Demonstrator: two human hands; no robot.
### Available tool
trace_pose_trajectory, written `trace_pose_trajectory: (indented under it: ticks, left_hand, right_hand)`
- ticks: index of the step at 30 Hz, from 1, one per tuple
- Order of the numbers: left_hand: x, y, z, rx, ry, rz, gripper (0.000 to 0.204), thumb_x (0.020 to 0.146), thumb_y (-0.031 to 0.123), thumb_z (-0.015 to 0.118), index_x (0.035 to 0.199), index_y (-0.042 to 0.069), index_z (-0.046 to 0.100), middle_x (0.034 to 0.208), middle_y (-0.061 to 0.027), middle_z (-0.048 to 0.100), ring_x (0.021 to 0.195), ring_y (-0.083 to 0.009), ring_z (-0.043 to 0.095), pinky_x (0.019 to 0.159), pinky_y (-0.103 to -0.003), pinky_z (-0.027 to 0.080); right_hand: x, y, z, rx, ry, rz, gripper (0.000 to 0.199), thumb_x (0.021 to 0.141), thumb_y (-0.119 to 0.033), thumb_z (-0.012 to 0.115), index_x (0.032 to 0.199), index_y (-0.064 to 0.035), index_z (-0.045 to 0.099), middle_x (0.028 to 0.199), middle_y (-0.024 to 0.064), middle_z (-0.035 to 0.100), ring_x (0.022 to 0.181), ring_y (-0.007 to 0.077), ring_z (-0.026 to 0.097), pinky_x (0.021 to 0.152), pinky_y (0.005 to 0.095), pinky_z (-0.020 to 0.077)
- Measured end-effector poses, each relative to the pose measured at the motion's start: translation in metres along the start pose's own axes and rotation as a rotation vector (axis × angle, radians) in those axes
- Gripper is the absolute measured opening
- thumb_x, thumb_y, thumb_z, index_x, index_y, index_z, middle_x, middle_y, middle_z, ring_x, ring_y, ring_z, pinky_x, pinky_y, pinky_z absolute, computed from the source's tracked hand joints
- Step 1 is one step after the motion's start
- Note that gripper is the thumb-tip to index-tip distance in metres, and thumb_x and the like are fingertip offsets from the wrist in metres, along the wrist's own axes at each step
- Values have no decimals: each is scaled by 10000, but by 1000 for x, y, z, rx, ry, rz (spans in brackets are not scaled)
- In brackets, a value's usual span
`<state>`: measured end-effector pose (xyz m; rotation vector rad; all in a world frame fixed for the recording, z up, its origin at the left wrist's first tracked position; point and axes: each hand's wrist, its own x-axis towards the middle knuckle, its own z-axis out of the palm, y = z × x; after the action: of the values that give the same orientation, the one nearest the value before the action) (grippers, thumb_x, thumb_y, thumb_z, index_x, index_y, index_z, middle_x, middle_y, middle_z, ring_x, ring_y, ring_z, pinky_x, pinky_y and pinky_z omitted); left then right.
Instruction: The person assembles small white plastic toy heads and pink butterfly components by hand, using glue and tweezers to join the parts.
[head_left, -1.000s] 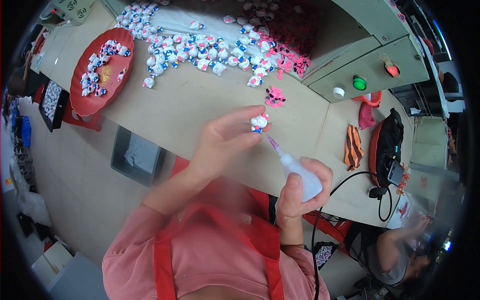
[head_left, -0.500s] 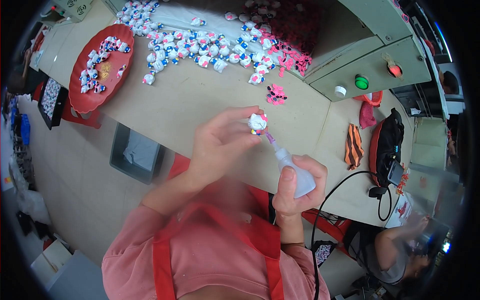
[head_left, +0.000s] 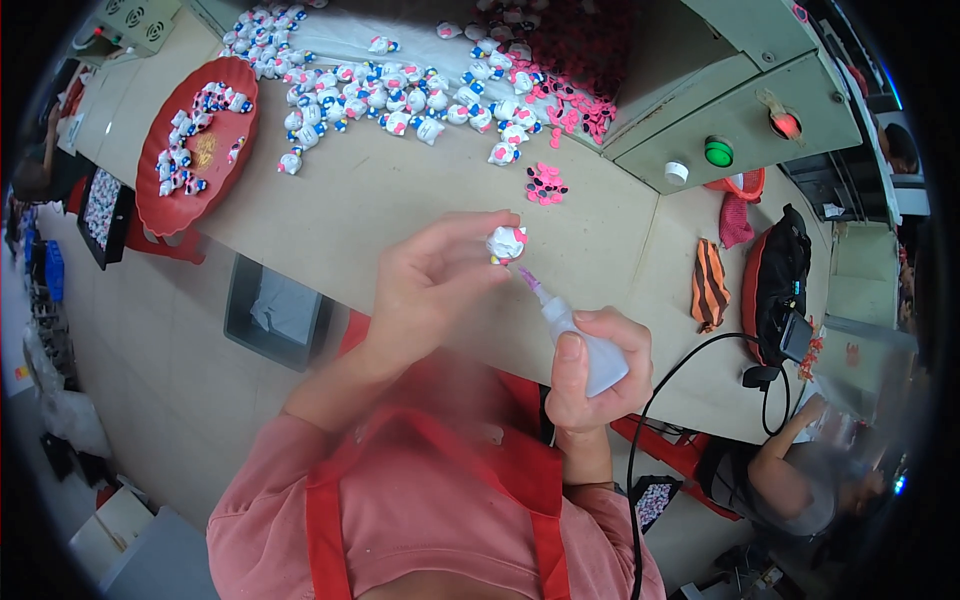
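Between the fingertips of my left hand (head_left: 425, 285) is a small white cat figurine (head_left: 505, 244) with pink on it, held above the bench. My right hand (head_left: 600, 370) is wrapped round a translucent squeeze bottle (head_left: 590, 350). The bottle's purple nozzle tip (head_left: 529, 279) points up and left, just below the figurine, with a small gap between them. Beyond my hands lies a little heap of pink and dark discs (head_left: 546, 184) on the bench. Many like figurines (head_left: 410, 95) are piled farther back.
A red scalloped tray (head_left: 225, 165) with figurines stands at the left. A green machine housing (head_left: 740, 130) with knobs is at the right back. Orange-black striped cloth (head_left: 709, 285), a black bag (head_left: 778, 280) and a cable lie right. A grey bin (head_left: 272, 310) stands below the bench edge.
The figurine has turned in my left fingers and now shows a plainer white side. The nozzle tip has drawn slightly down and left, away from it. The view has shifted a little.
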<state>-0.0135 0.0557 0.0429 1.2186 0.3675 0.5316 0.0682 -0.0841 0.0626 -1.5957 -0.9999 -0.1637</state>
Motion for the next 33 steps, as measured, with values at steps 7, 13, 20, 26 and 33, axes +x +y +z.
trace_pose_trajectory:
  ticks: [7,13,20,26,33]
  left_hand:
    - [1,-1,-2,-216,8,-175,405,769,-107,562,1162,-50,486,1138,-187,556,977,-229,596,863,-310,470]
    - [3,0,-2,-295,-12,-210,385,780,-78,553,1159,-38,503,1105,-126,578,971,-198,596,852,-289,464]
    - [4,1,-3,-289,5,-207,383,778,-78,551,1157,-37,505,1100,-130,578,963,-207,599,858,-298,461]
    - [5,-9,-16,-271,29,-176,387,780,-65,563,1160,-42,497,1103,-134,576,962,-211,596,845,-299,465]
    - [0,-19,-35,-284,116,-168,391,774,-85,568,1156,-56,491,1092,-163,563,988,-217,577,909,-382,471]
  right_hand:
    - [-1,1,-1,45,20,43,250,628,95,567,866,32,524,624,98,569,456,141,499,422,228,373]
    - [-2,2,-2,43,39,54,241,632,91,567,862,32,526,620,99,565,463,146,508,428,230,378]
    - [0,-2,-6,21,-5,105,205,648,73,577,843,26,538,616,101,566,477,146,529,445,227,398]
    - [3,-5,13,55,78,471,179,762,-95,599,870,39,551,709,74,573,553,86,499,519,185,385]
    - [28,92,27,-59,-171,733,255,742,-78,612,968,37,579,719,76,569,642,151,579,564,277,462]
